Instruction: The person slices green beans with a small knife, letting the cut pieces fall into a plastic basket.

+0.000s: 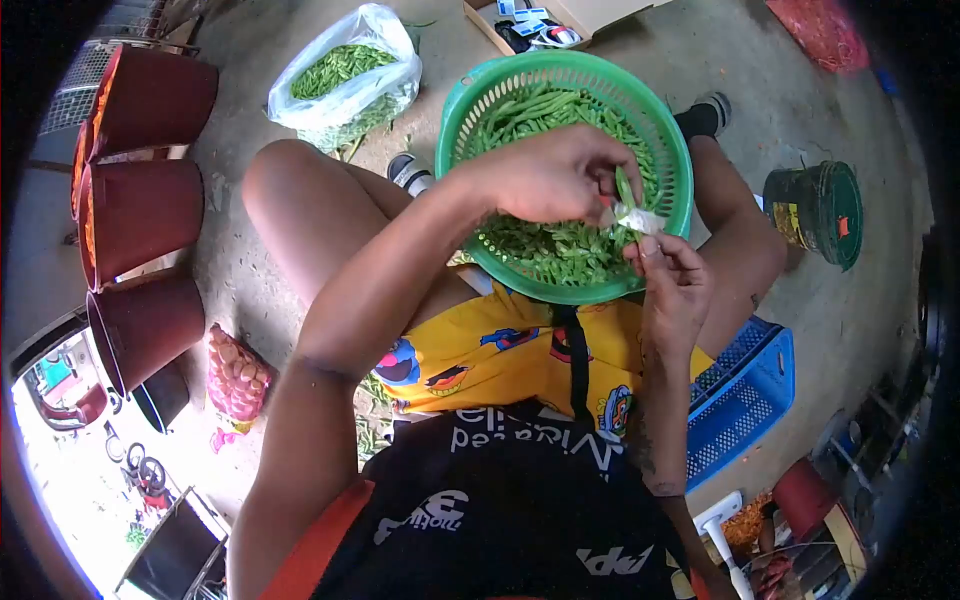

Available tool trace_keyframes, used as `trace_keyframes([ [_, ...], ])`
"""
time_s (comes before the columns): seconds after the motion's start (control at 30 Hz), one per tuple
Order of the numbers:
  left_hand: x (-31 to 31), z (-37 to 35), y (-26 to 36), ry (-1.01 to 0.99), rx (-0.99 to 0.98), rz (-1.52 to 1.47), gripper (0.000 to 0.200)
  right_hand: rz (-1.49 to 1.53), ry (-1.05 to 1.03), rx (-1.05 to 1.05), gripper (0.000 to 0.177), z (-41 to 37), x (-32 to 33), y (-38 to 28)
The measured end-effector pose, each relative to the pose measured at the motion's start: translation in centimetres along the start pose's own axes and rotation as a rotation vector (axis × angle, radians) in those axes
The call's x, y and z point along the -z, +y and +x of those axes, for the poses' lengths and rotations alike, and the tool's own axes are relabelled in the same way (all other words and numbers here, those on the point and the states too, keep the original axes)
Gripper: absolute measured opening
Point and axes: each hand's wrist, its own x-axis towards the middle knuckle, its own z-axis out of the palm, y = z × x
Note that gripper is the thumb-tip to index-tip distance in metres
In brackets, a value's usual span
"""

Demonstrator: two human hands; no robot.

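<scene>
Both hands meet over the right side of a green perforated basket [683,165] on my lap, filled with green bean pods [545,112] and shorter green pieces [575,260]. My left hand [570,180] is closed, its fingers curled at a green bean [625,188] standing between the hands. My right hand [677,285] is closed too, thumb and finger pinching the lower end of that bean from below. A crumpled white piece [640,220] sits between the fingertips of both hands; I cannot tell what it is.
A clear plastic bag [345,85] of green beans stands beyond my left knee. Dark red buckets [145,220] line the left, near a red net bag [237,375]. To the right are a dark lidded bucket [815,215] and a blue crate [740,400]. A cardboard box [590,15] lies ahead.
</scene>
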Motion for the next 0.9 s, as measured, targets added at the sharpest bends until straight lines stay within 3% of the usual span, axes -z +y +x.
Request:
trace_keyframes([
  [0.2, 1.7, -0.3, -0.1, 0.094, -0.033, -0.053, 0.029, -0.056, -0.008, 0.029, 0.019, 0.1, 0.7, 0.2],
  [0.4, -0.1, 0.0, -0.1, -0.038, -0.015, -0.031, 0.037, -0.024, 0.007, -0.046, 0.021, 0.1, -0.2, -0.4],
  [0.63, -0.4, -0.1, -0.1, -0.046, -0.017, -0.036, 0.034, -0.030, -0.084, 0.049, 0.018, 0.4, -0.2, 0.3],
  [0.7, -0.4, 0.0, -0.5, -0.015, -0.111, -0.090, 0.030, -0.024, -0.085, 0.082, 0.017, 0.3, -0.3, 0.2],
  [0.9, 1.3, -0.8, -0.2, 0.119, -0.114, -0.046, 0.033, -0.060, -0.088, 0.046, 0.019, 0.3, 0.6, 0.3],
])
